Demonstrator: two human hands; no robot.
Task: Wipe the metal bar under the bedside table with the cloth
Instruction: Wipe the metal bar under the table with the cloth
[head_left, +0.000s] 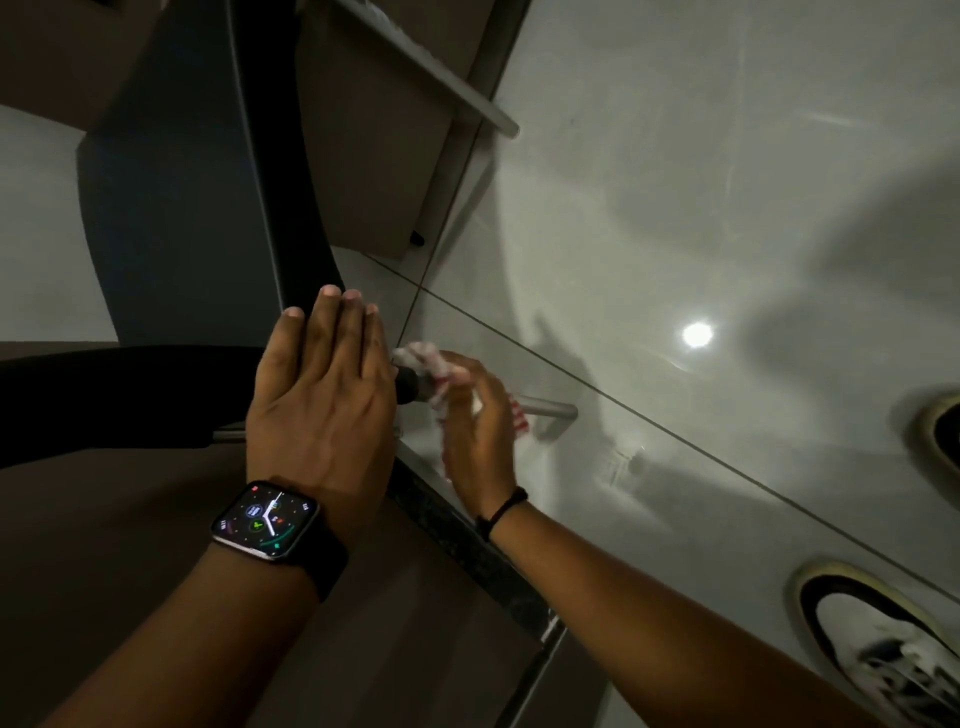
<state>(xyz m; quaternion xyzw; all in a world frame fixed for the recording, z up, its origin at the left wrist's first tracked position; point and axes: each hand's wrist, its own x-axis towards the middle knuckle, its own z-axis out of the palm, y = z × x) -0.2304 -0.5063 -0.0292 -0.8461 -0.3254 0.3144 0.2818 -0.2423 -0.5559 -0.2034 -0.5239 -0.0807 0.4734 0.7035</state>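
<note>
The left hand (322, 384) lies flat, fingers spread, on the tabletop (156, 519). At its three o'clock, the right hand (480, 431) grips the cloth (431, 364) around the metal bar (550, 408).

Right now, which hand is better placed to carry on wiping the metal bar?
The right hand. It already grips the red-and-white cloth against the metal bar, low beside the floor. The left hand, wearing the watch, lies flat and open on the table edge, holding nothing.

Cloth (436, 374) on metal bar (550, 408); left hand (322, 384) beside; shoe (883, 639) right.
</note>
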